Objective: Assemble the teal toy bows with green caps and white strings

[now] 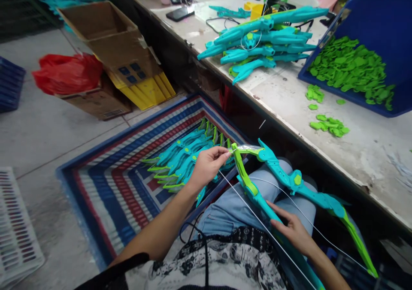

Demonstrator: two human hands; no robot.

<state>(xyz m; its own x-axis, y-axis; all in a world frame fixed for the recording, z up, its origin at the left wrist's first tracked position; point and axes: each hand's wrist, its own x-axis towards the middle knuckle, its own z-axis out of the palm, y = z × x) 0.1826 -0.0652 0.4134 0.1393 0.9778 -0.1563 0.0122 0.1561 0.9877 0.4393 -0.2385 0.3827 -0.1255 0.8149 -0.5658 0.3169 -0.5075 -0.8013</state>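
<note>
Across my lap lie two turquoise toy bows with lime-green tips. My left hand point(208, 165) pinches the end of a white string point(254, 215) at the green tip of the nearer toy bow point(247, 180). My right hand point(291, 230) grips that bow's turquoise body lower down, thumb and fingers around it. Behind it rests a second toy bow point(298, 182), its own thin string hanging in a curve below. The nearer bow's lower part runs out of view at the bottom edge.
A striped crate point(106, 187) at left holds several finished-looking bows point(183, 155). On the workbench point(277, 97) are stacked turquoise bows point(264, 37), loose green pieces point(330, 125) and a blue bin point(354, 15). Cardboard boxes point(106, 41) and a red bag point(69, 73) stand on the floor.
</note>
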